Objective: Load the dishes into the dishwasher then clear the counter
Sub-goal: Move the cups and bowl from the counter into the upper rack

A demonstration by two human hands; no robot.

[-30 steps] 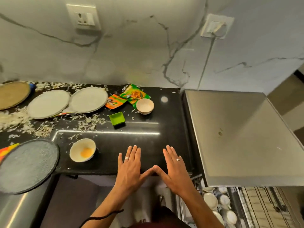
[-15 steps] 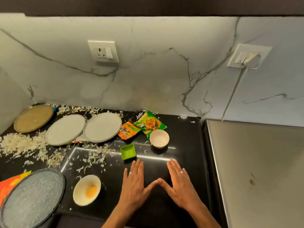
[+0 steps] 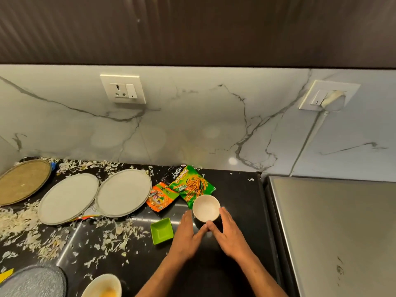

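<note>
A small white bowl [image 3: 206, 207] stands on the black counter [image 3: 237, 189], partly on a green snack packet [image 3: 191, 185]. My left hand [image 3: 186, 236] and my right hand [image 3: 227, 234] lie on either side of it with straight fingers, thumb tips meeting just in front of the bowl. Neither hand curls round it. A green square dish [image 3: 161, 230] sits just left of my left hand. Two grey plates [image 3: 68, 198] [image 3: 123, 192] and a brown plate [image 3: 22, 181] lie at the left.
An orange packet [image 3: 161, 196] lies beside the green one. White shredded scraps [image 3: 19, 219] litter the left counter. A bowl with yellow residue [image 3: 102, 286] and a speckled grey plate [image 3: 32, 284] sit at the bottom left. A steel surface [image 3: 334, 232] fills the right.
Both hands slid forward across the counter, from its near edge up to the white bowl, and now flank it. The view tilted up towards the wall.
</note>
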